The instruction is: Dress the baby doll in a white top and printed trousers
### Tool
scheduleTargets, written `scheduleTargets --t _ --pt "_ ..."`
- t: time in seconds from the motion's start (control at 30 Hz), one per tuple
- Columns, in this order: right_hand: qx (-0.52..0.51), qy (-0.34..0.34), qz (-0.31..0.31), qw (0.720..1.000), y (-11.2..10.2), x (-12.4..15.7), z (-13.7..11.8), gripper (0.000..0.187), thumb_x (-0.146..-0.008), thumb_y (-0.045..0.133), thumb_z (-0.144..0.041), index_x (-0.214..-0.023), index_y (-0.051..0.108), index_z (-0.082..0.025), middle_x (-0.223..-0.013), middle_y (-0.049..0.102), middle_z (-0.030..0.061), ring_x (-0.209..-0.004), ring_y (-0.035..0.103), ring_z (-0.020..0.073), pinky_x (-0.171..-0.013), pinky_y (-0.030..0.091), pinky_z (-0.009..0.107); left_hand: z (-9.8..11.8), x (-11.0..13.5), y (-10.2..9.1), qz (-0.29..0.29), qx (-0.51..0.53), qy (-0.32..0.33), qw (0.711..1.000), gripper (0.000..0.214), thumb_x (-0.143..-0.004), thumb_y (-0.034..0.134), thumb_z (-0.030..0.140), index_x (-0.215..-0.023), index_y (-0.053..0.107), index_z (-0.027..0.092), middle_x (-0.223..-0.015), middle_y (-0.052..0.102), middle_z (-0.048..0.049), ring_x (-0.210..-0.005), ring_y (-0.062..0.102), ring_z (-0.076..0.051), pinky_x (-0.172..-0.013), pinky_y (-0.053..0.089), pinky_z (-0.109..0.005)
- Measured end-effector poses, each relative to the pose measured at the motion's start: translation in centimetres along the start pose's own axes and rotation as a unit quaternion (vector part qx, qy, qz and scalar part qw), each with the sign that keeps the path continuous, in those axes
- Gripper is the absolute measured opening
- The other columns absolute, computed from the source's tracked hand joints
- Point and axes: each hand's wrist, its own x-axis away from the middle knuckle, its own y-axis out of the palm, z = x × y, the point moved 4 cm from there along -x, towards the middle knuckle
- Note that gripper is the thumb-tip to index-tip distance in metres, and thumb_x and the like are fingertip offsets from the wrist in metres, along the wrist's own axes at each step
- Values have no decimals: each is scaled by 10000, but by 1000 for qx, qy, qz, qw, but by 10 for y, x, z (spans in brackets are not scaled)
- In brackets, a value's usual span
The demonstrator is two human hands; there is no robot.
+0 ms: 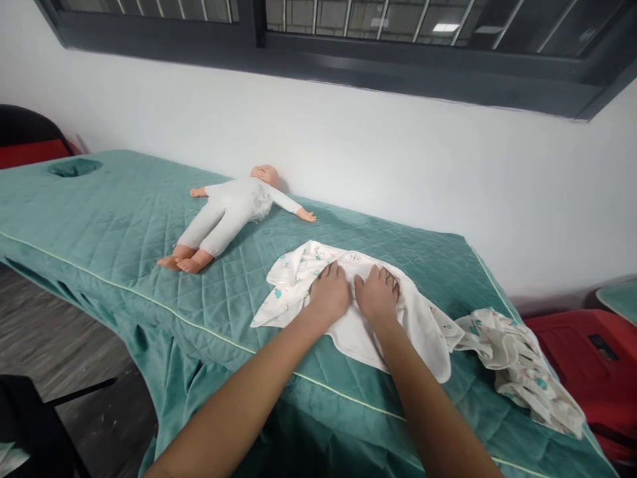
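A white baby garment with small coloured prints lies partly unfolded before me on a green quilted bed cover. Both my hands are on its upper middle part, a small gap apart. My left hand has its fingers curled into the cloth. My right hand also bends its fingers over the fabric, thumb pointing towards the left hand; its fingertips are partly hidden by folds. Beyond the garment, to the left, a baby doll in a white body suit lies on its back, arms spread, with bare feet towards me.
Another crumpled printed baby garment lies on the right, near the bed's edge. A face hole is at the bed's far left. Behind the bed rise a white wall and a barred window. Red chairs stand at the right.
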Motion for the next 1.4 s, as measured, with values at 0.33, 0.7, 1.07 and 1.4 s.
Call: scheduleTargets --t 0.33,0.7,1.07,1.4 --pt "78 -56 60 994 -12 -9 10 596 -997 345 -427 -1471 409 -71 -1565 342 254 -1411 332 434 -1084 327 585 -23 -31 -22 -3 7 -58 998 409 -990 368 253 -1373 399 112 -1366 567 -214 -1223 599 -315 -950 514 -423" --pt "87 -117 60 987 -8 -57 20 556 -1001 323 -440 -1394 459 -71 -1593 310 225 -1437 306 372 -1120 308 532 -34 -76 -7 4 -8 -34 999 497 -1016 330 319 -1452 354 83 -1460 482 -253 -1381 456 -346 -1109 390 -478" --pt "38 -82 27 996 7 -63 22 635 -1009 247 -464 -1505 368 -86 -1611 300 187 -1453 289 355 -1154 271 515 -37 -75 -2 19 27 -47 998 481 -1026 268 397 -1410 412 145 -1438 516 -213 -1385 443 -329 -1142 338 -496" --pt "42 -96 39 994 6 -61 23 587 -1015 256 -447 -1453 446 -105 -1575 367 174 -1427 326 329 -1146 280 472 -40 -88 -4 9 13 -56 998 474 -1014 317 344 -1422 390 114 -1466 486 -219 -1397 429 -335 -1137 347 -481"
